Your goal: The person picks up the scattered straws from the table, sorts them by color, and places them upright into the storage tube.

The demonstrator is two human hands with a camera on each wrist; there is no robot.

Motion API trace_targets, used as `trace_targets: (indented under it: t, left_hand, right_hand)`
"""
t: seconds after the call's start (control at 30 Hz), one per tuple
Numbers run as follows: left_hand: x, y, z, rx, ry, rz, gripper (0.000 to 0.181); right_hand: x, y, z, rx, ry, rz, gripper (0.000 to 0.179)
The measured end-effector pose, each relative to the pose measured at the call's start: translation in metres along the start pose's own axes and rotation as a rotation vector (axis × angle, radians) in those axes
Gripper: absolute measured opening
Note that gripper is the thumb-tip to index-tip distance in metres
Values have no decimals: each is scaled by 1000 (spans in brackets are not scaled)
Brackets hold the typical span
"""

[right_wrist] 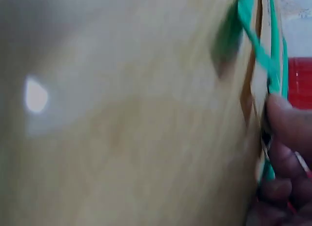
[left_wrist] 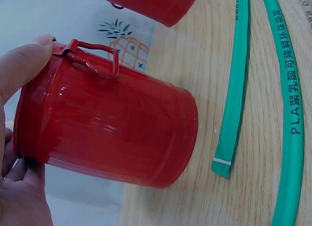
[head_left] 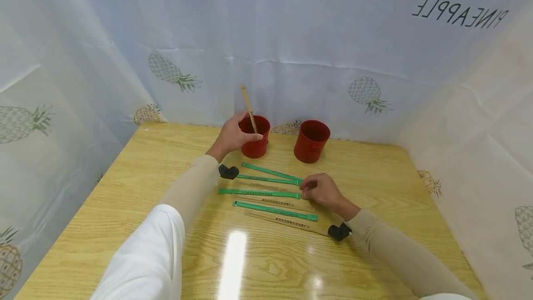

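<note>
My left hand (head_left: 234, 135) grips the rim of a small red bucket (left_wrist: 112, 123), thumb on one side and fingers on the other. A brown-wrapped drinking straw (head_left: 249, 105) stands tilted inside this bucket, its upper end above the rim. On the table, my right hand (head_left: 324, 192) has curled fingers at the right ends of several wrapped straws. Its thumb and fingers appear to pinch a brown straw (head_left: 270, 186) lying between two green straws (head_left: 270, 179) (head_left: 262, 193); the right wrist view is blurred and partly hides the contact.
A second red bucket (head_left: 311, 142) stands to the right of the held one. More green straws (head_left: 275, 210) and brown straws (head_left: 287, 221) lie roughly parallel on the wooden table (head_left: 166, 253). A pineapple-print cloth (head_left: 266, 22) hangs behind the buckets and along the sides.
</note>
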State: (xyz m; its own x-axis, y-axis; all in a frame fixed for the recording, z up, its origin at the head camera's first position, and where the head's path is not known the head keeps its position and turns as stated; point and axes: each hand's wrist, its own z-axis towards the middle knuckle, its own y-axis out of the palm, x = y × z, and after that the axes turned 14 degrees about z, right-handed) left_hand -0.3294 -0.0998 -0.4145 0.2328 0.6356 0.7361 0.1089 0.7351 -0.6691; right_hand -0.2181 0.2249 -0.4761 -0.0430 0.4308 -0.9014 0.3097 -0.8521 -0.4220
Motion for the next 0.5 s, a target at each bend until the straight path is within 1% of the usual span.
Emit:
trace_targets:
  t: [0.03,0.17,0.27,0.4,0.5]
  left_hand:
    - [0,0,0,1,-2,1,101]
    - [-1,0,0,1,-6,7,102]
    - [0,0,1,-1,0,7,102]
    - [1,0,0,0,3,8,101]
    - [2,-1,-1,1,7,2,99]
  right_hand:
    - [0,-1,0,-16,-14,-27,11]
    - [2,-5,3,-97,-113,-146,8]
    - [3,-8,4,-152,-171,-203,6]
    - [6,-14,5,-181,-179,-209,8]
    - [6,-20,3,-159,-171,-168,9]
